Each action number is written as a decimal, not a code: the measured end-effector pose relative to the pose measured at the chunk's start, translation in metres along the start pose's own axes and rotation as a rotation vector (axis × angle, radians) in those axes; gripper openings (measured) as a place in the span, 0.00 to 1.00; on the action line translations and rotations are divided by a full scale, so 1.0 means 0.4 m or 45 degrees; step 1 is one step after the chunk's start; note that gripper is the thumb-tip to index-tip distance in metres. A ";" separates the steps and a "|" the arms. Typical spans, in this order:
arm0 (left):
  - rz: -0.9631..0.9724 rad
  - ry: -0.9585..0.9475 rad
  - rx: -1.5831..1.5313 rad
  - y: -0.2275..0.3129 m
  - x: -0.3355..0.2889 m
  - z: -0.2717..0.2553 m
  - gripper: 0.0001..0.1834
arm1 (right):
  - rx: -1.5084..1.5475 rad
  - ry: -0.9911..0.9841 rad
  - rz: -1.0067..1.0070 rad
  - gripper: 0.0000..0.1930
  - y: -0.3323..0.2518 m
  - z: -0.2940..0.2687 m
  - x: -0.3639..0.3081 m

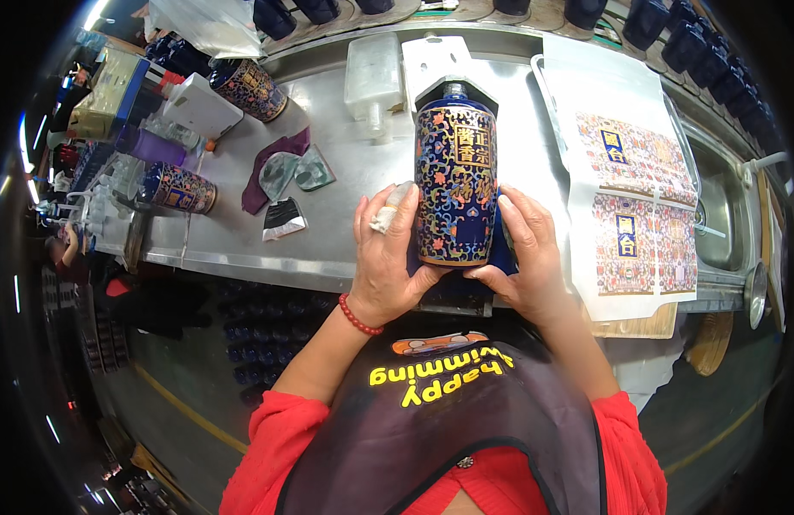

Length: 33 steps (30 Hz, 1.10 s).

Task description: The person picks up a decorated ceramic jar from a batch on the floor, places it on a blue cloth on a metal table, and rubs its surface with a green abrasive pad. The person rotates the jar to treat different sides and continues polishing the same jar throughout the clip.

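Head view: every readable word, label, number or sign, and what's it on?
Wording left unquoted; locations only:
Central blue bottle: large gold characters, legible.
Printed sheets at right: characters on dark blue panels, legible.
Dark apron: yellow lettering, legible.
Nearer blue bottle at left: gold characters, too small to read.

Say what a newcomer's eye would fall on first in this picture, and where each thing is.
Probably the dark blue bottle with its colourful floral pattern, near the middle of the picture. Next come the patterned sheets on the right, then the bright red sleeves at the bottom.
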<state>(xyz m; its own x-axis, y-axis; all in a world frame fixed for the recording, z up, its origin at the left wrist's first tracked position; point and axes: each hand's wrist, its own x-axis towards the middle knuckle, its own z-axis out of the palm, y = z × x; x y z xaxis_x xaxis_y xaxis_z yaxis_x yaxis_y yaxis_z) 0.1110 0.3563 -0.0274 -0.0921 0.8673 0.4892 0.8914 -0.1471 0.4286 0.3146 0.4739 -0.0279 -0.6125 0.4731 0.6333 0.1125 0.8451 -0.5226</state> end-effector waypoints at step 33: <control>-0.667 0.068 -1.374 -0.016 0.089 -0.065 0.17 | -0.030 -0.035 0.067 0.43 0.014 0.013 -0.018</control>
<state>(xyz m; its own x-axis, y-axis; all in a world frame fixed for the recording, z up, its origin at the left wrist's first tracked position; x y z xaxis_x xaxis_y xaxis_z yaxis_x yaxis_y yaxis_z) 0.0903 0.3758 0.0071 -0.3735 0.9237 0.0855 -0.0891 -0.1275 0.9878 0.3155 0.4738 -0.0383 -0.6265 0.5101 0.5893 0.1630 0.8251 -0.5410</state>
